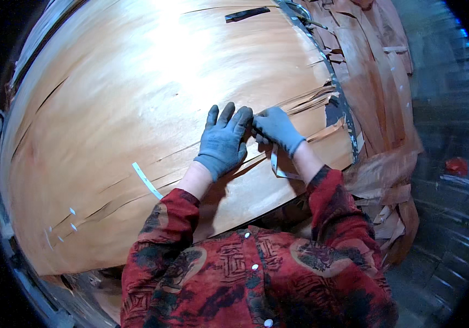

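A large thin wood veneer sheet point(109, 109) lies in front of me, with long cracks running across it and splintered strips point(314, 99) near its right edge. My left hand point(222, 141), in a grey glove with dark fingertips, is laid flat on the sheet, fingers stretched out. Right beside it, my gloved right hand point(279, 130) is closed, its fingertips low over a crack near the left fingers. From under the right hand a white tape strip point(274, 161) trails down and bends toward my sleeve. Exactly how the fingers grip it is hidden.
Another white tape strip point(147, 181) lies on the veneer left of my forearm, with several small white bits point(72, 211) farther left. A dark strip point(247, 14) lies at the far side. Torn veneer scraps point(379, 98) pile beyond the right edge. A red object point(456, 167) sits farther right.
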Available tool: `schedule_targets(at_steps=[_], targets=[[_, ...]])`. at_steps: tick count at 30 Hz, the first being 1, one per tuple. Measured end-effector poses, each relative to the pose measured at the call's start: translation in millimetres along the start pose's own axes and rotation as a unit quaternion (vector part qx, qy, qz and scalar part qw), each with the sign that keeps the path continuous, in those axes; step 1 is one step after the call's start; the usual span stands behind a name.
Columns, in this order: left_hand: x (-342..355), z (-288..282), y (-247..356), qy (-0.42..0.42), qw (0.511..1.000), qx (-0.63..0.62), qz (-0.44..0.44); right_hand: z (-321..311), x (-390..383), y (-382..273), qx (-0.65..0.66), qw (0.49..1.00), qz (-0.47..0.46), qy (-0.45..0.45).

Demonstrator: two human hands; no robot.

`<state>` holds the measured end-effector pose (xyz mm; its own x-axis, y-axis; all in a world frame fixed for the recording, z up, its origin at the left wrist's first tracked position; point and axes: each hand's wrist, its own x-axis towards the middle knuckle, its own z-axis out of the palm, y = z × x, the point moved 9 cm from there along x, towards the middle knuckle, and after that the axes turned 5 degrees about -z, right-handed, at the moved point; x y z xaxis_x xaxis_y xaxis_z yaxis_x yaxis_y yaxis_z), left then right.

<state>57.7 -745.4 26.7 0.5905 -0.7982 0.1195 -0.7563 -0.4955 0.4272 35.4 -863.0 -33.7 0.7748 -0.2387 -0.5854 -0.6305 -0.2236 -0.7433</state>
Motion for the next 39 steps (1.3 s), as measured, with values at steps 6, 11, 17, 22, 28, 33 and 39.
schedule_targets(at_steps=[6,11,17,22,28,33,39], targets=[[-2,6,-1,0.010,0.998,0.061,0.007,-22,-79,21,0.098,0.995,-0.015,-0.005],[-1,10,5,-0.005,0.995,0.093,0.018,-28,-116,75,0.084,0.994,0.041,0.059],[-2,22,8,-0.015,0.989,0.146,-0.019,-23,-106,96,0.071,0.986,0.126,0.081],[-5,27,21,0.002,0.987,0.146,-0.072,-22,-105,98,0.103,0.985,0.109,0.085],[11,37,35,0.061,0.988,0.139,-0.039,-27,-106,91,0.069,0.987,0.112,0.089],[46,68,75,0.068,0.997,0.043,-0.015,-27,-107,87,-0.010,0.994,0.083,0.066],[50,71,86,-0.003,0.996,0.080,-0.038,11,-131,77,-0.227,0.941,-0.145,0.204]])
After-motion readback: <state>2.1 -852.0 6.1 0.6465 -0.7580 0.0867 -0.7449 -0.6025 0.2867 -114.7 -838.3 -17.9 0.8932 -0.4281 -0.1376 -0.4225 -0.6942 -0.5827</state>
